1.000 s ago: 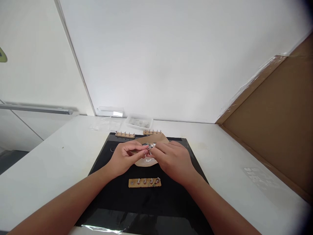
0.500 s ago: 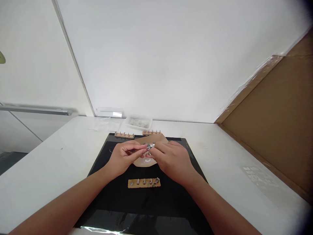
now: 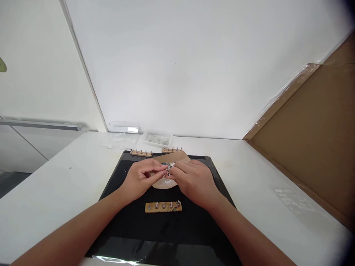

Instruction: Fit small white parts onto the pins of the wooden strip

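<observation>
My left hand (image 3: 141, 176) and my right hand (image 3: 193, 181) meet fingertip to fingertip over a tan paper sheet (image 3: 161, 184). Pinched between them is a small shiny metal piece (image 3: 168, 172), too small to name and partly covered by the fingers. Small white bits (image 3: 167, 181) lie on the paper just below the fingertips. Nearer to me, a cork-coloured strip (image 3: 159, 208) rests on the black mat (image 3: 166, 234). It carries a row of several small shiny metal pieces with pale tips.
Two similar strips, a left one (image 3: 141, 153) and a right one (image 3: 172, 150), stand at the mat's far edge with small upright pieces. Behind them are a clear plastic box (image 3: 157, 139) and plastic bags (image 3: 118, 141). Cardboard (image 3: 305, 122) borders the right side; a white wall (image 3: 177, 74) rises behind.
The fingertips of my left hand have shifted slightly around the small metal piece. Both hands stay in nearly the same place, and the strips have not moved.
</observation>
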The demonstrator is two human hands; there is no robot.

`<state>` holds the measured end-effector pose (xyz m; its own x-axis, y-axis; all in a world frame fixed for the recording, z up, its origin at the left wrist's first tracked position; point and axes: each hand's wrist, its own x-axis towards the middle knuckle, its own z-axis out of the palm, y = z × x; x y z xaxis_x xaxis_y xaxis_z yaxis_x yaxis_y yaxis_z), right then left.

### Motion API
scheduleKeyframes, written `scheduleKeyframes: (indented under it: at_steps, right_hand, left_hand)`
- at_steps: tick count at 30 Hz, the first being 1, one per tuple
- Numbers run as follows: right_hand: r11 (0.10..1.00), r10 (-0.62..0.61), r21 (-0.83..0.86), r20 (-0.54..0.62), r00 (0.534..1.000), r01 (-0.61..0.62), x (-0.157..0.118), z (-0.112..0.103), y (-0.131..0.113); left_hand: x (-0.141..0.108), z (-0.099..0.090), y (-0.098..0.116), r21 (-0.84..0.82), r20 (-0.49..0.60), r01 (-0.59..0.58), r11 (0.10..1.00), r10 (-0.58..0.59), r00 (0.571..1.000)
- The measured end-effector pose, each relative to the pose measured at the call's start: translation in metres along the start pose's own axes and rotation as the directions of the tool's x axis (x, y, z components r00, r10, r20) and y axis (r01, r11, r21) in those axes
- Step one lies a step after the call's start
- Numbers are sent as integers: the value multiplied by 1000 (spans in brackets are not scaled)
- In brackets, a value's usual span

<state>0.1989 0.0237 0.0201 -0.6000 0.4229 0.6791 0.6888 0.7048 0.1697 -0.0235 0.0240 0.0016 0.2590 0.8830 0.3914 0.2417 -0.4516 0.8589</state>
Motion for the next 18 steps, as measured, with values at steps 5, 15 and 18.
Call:
scheduleKeyframes:
  at_steps: [5, 15, 18]
  right_hand:
    - [1000, 4, -7, 4, 1000, -4, 0, 0, 0]
    - [1000, -7, 15, 32, 999, 6, -1, 2, 2]
    - [999, -5, 38, 70, 998, 3, -2, 3, 2]
  left_hand:
    - [-1, 0, 2, -3, -9, -5, 1000, 5, 1000]
    - [0, 0, -2, -2, -10, -71, 998, 71, 997]
    - [1, 0, -3, 19, -15, -130, 991, 130, 991]
